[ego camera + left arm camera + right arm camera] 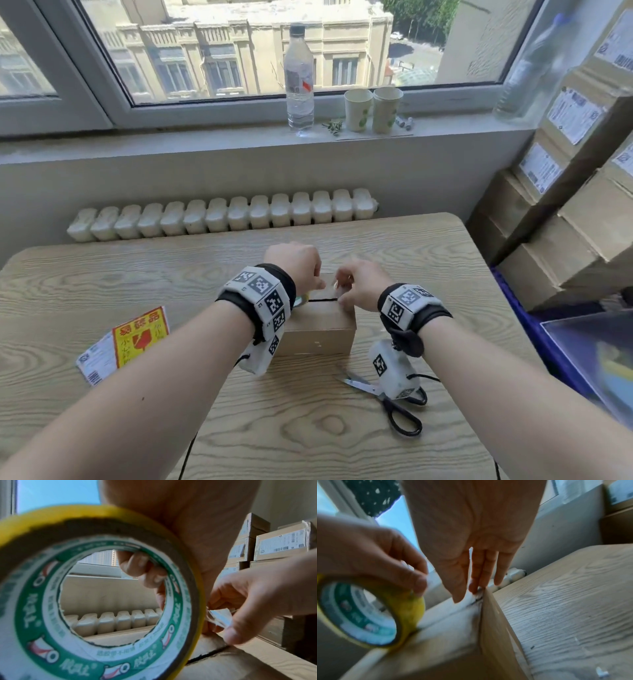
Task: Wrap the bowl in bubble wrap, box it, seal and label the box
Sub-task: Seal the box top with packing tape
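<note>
A small cardboard box [318, 329] stands mid-table with its top flaps closed and a dark seam across the top. My left hand [315, 281] grips a yellow-edged tape roll [30, 601], fingers hooked through its core, and the roll stands on the box top [445, 635]. My right hand [342, 284] pinches the clear tape end [221, 615] at the box's right edge, just above the seam. A red-and-yellow sticker [140, 335] and a white shipping label [96, 363] lie at the left. The bowl is hidden.
Black-handled scissors [387, 394] lie on the wooden table [445, 246] right of the box, under my right wrist. Labelled cartons [565, 222] are stacked at the right above a blue crate [520, 308]. A water bottle [299, 78] and two paper cups [373, 109] stand on the sill.
</note>
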The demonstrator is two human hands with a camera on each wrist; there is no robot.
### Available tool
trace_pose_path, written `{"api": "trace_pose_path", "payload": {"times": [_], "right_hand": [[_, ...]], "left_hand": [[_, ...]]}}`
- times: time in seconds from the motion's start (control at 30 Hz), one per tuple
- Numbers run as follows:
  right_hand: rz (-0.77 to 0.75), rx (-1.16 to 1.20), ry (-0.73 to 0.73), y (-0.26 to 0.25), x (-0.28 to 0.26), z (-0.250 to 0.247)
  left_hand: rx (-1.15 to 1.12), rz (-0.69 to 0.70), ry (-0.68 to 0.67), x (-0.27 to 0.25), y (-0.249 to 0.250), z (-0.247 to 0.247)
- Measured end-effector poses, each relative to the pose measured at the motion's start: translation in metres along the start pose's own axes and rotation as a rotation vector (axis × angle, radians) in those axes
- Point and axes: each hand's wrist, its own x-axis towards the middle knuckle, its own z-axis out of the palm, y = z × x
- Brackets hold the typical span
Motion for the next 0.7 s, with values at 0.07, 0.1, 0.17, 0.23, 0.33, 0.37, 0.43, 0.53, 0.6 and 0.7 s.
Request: {"api": "trace_pose_path", "payload": {"times": [0.07, 0.1, 0.17, 0.23, 0.33, 0.37, 0.43, 0.53, 0.6, 0.7], "right_hand": [[0.027, 0.107, -0.056, 0.005, 0.0, -0.006], [0.049, 0.158, -0.081, 0.007, 0.0, -0.009], [0.097, 0.27, -0.104, 0.01, -0.002, -0.013], [0.126, 0.406, -0.106, 0.011, -0.004, -0.015], [0.145, 0.413, -0.097, 0.01, -0.005, -0.013], [0.147, 0.367, -0.096, 0.011, -0.005, -0.012], [0.147, 0.309, -0.097, 0.01, -0.003, -0.01], [0.148, 0.301, -0.086, 0.008, 0.0, -0.01], [0.162, 0.301, -0.072, 0.006, 0.001, -0.01], [0.192, 0.327, -0.049, 0.006, 0.002, -0.009]], "left_hand": [[0.033, 0.008, -0.008, 0.005, 0.005, 0.001], [0.049, 0.015, -0.01, 0.007, 0.006, 0.002], [0.07, 0.027, -0.009, 0.011, 0.008, 0.004], [0.084, 0.031, -0.01, 0.012, 0.009, 0.005], [0.088, 0.036, 0.004, 0.014, 0.009, 0.006], [0.084, 0.037, 0.01, 0.014, 0.009, 0.006], [0.071, 0.037, 0.015, 0.013, 0.008, 0.006], [0.065, 0.038, 0.022, 0.012, 0.008, 0.007], [0.067, 0.044, 0.039, 0.013, 0.008, 0.007], [0.044, 0.036, 0.061, 0.013, 0.007, 0.009]]}}
